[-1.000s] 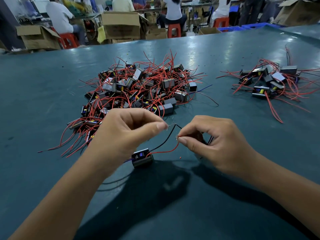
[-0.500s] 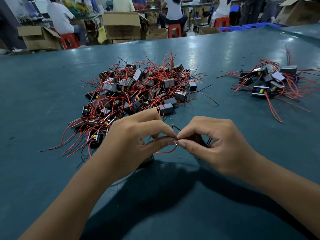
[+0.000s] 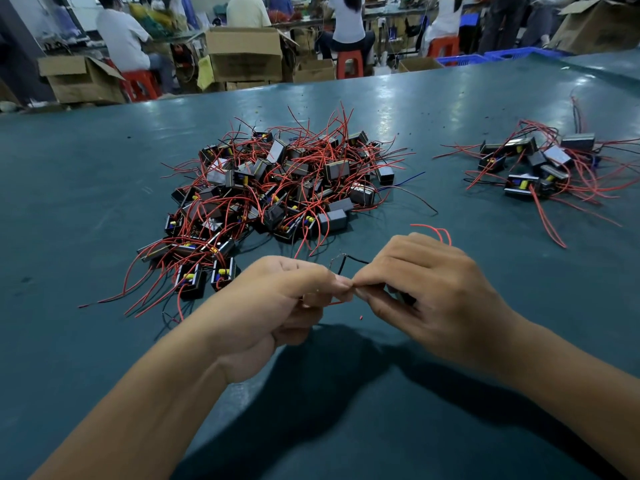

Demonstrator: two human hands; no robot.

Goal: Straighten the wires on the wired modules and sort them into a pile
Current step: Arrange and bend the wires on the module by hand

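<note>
Both hands meet in the middle of the green table [image 3: 104, 202], fingertips nearly touching. The left hand [image 3: 277, 303] is curled, thumb and forefinger pinching a thin red wire [image 3: 337, 302] that shows as a short arc just below the fingertips. The right hand [image 3: 426, 292] is curled too, pinching the same wire from the other side; something dark sits tucked under its fingers, though it's too hidden to say for certain that it's the module body. A black wire [image 3: 349, 261] loops up between the two hands, and a red loop [image 3: 436, 232] pokes out above the right hand's knuckles.

Just beyond the hands lies the big pile [image 3: 277, 188], a tangle of small black modules with red wires sticking out every way. Well apart, off to the right, sits the smaller pile [image 3: 540, 168], its modules lying looser with red wires trailing outward. A tiny red scrap [image 3: 361, 317] lies on the table below the fingertips.

At the far edge, cardboard boxes [image 3: 246, 53] stand on the floor, and people sit on red stools [image 3: 349, 62] with their backs turned.
</note>
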